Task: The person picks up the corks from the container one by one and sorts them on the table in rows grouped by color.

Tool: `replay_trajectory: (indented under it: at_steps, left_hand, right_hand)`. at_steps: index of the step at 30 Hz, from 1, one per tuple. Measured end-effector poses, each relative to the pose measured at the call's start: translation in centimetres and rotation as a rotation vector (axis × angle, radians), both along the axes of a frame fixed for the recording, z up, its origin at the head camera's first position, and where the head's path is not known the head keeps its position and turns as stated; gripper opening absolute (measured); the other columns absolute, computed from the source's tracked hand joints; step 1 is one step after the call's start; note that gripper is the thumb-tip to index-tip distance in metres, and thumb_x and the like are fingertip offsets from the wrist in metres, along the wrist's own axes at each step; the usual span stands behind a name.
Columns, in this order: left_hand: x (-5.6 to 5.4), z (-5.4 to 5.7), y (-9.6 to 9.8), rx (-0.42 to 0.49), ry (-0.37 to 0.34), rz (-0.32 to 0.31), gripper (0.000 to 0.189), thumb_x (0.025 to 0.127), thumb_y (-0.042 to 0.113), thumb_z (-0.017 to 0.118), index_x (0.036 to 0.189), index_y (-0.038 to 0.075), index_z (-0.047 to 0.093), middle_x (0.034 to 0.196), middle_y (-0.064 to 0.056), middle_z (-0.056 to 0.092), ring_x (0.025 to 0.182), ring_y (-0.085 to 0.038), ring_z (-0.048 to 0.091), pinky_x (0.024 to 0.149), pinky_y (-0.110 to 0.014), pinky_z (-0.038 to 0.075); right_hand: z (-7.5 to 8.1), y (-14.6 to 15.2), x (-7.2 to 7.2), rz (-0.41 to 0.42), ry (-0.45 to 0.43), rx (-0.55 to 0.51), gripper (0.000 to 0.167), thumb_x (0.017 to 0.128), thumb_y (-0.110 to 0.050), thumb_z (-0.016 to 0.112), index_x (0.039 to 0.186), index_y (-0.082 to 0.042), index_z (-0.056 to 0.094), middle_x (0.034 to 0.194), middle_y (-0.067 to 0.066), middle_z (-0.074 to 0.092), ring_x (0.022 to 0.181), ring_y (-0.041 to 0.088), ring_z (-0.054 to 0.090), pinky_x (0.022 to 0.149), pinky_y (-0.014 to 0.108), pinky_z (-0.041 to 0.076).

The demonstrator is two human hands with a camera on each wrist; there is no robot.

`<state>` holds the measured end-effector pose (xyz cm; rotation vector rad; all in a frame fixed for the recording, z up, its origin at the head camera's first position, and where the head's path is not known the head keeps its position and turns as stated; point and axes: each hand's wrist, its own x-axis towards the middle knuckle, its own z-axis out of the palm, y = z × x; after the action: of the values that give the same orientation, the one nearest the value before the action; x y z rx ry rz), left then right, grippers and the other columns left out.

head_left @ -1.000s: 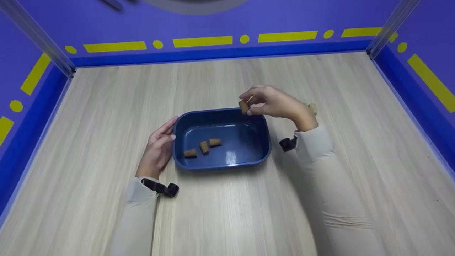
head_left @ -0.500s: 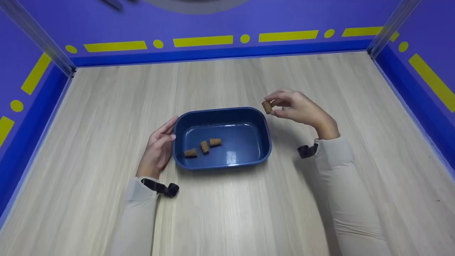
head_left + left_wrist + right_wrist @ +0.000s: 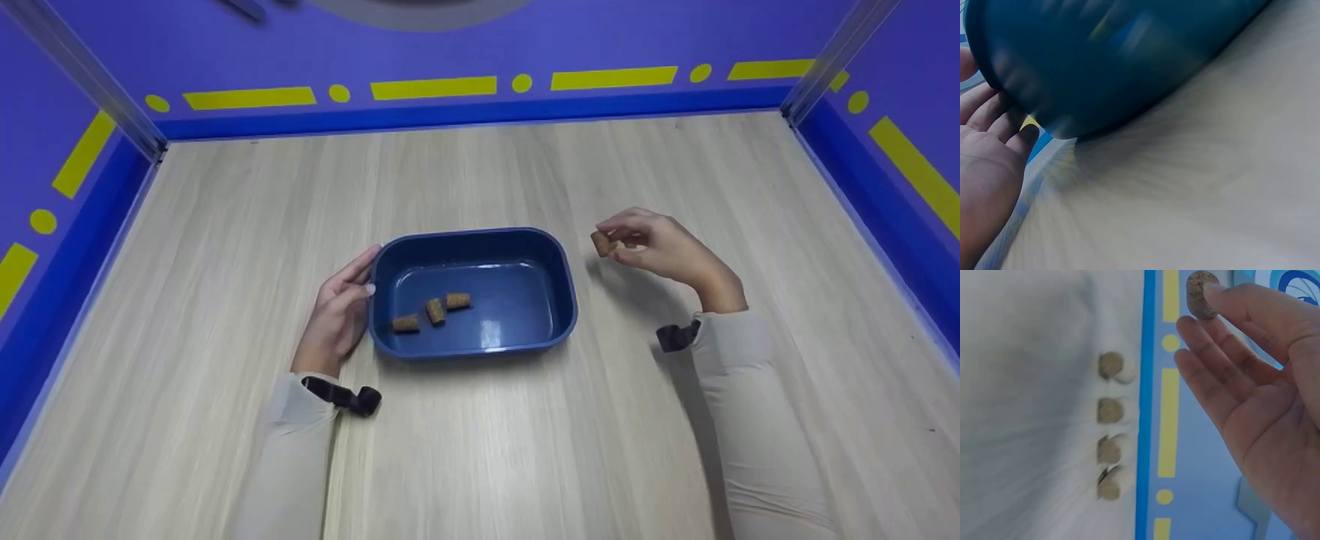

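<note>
In the head view, a dark blue rectangular container (image 3: 517,300) stands on the table with three brown corks inside: one at left (image 3: 406,323), a middle cork (image 3: 436,311) and a right cork (image 3: 458,301). My left hand (image 3: 337,311) touches the container's left side, its fairly straight fingers along the outer wall and thumb at the rim. Right of the container, my right hand (image 3: 664,247) pinches another cork (image 3: 601,244) between thumb and fingertips, above the table. The right wrist view also shows this held cork (image 3: 1201,304).
The right wrist view shows several blurred round cork ends (image 3: 1111,410) in a row on the pale tabletop; the head view does not show them. Blue walls (image 3: 450,56) with yellow marks border the wood-grain table (image 3: 480,450).
My right hand has moved from above the container's back right rim to the right and slightly nearer me, still holding the cork. The left hand and the corks inside have stayed put.
</note>
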<state>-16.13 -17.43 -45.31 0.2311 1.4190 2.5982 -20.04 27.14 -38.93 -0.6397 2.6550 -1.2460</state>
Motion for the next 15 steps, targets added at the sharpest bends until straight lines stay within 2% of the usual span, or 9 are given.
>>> replay_trajectory:
  at_steps: [3, 6, 13, 15]
  left_hand:
    - [0.0, 0.0, 0.0, 0.001, -0.002, 0.005, 0.061, 0.085, -0.015, 0.038, 0.144, -0.014, 0.026, 0.135, -0.006, 0.055, 0.125, -0.012, 0.051, 0.102, -0.024, 0.044]
    - [0.0, -0.1, 0.0, -0.002, -0.006, 0.010, 0.062, 0.085, -0.015, 0.037, 0.145, -0.014, 0.024, 0.136, -0.007, 0.054, 0.126, -0.012, 0.051, 0.103, -0.023, 0.043]
    - [0.1, 0.0, 0.1, -0.006, -0.017, 0.017, 0.062, 0.084, -0.015, 0.036, 0.145, -0.014, 0.023, 0.137, -0.008, 0.053, 0.125, -0.011, 0.052, 0.102, -0.023, 0.044]
    - [0.0, -0.1, 0.1, -0.001, -0.013, 0.013, 0.062, 0.084, -0.016, 0.036, 0.145, -0.014, 0.024, 0.136, -0.008, 0.054, 0.125, -0.012, 0.052, 0.102, -0.023, 0.044]
  right_hand:
    - [-0.7, 0.7, 0.1, -0.014, -0.018, -0.005, 0.039, 0.087, 0.001, 0.061, 0.126, 0.000, 0.061, 0.123, 0.016, 0.059, 0.110, 0.028, 0.058, 0.098, 0.041, 0.047]
    - [-1.3, 1.2, 0.2, -0.026, -0.021, 0.025, 0.039, 0.087, 0.002, 0.061, 0.127, 0.001, 0.060, 0.124, 0.018, 0.058, 0.110, 0.030, 0.056, 0.096, 0.047, 0.046]
    - [-2.3, 2.0, 0.2, -0.039, 0.007, 0.125, 0.041, 0.081, 0.006, 0.065, 0.122, 0.001, 0.064, 0.119, 0.020, 0.060, 0.107, 0.034, 0.058, 0.090, 0.047, 0.047]
    - [-2.3, 2.1, 0.2, -0.040, -0.009, 0.127, 0.042, 0.081, 0.006, 0.066, 0.122, 0.001, 0.064, 0.117, 0.020, 0.060, 0.107, 0.033, 0.058, 0.091, 0.046, 0.048]
